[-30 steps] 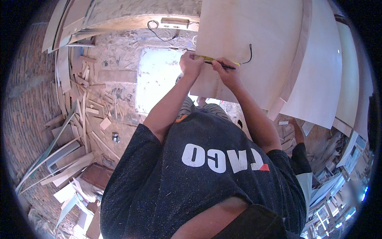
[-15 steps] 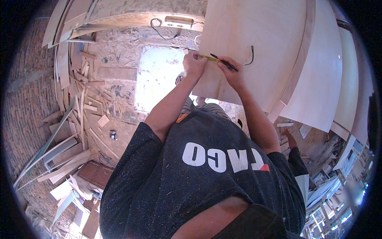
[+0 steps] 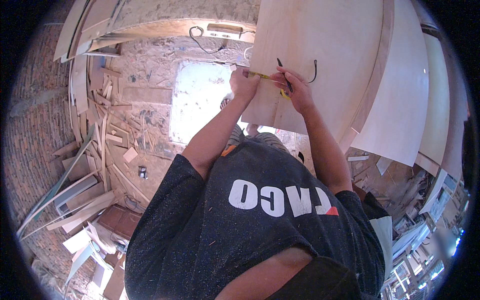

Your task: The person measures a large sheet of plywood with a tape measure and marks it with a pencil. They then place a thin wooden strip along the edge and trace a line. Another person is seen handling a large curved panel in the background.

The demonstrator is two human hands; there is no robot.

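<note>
A pale wooden panel [image 3: 330, 30] lies in front of me. At its left edge my left hand [image 3: 243, 85] is closed on the end of a tape measure. The yellow tape blade [image 3: 260, 75] runs rightward over the panel to my right hand [image 3: 298, 93]. My right hand grips a dark pen-like marking tool [image 3: 289, 84], its tip pointing away from me. Under those fingers a yellow part of the tape measure case [image 3: 285, 94] shows; the rest is hidden.
A thin black curved cord [image 3: 315, 71] lies on the panel. More large sheets [image 3: 400, 100] stand at the right. Wood offcuts [image 3: 107, 132] litter the floor at left, beside a brick wall [image 3: 35, 130]. A socket strip [image 3: 223, 34] is at the far side. Another person's dark sleeve [image 3: 372, 206] shows at right.
My right hand has turned and moved slightly; the dark marking tool now points more away from me, and the yellow case shows under it. My left hand stays at the panel edge.
</note>
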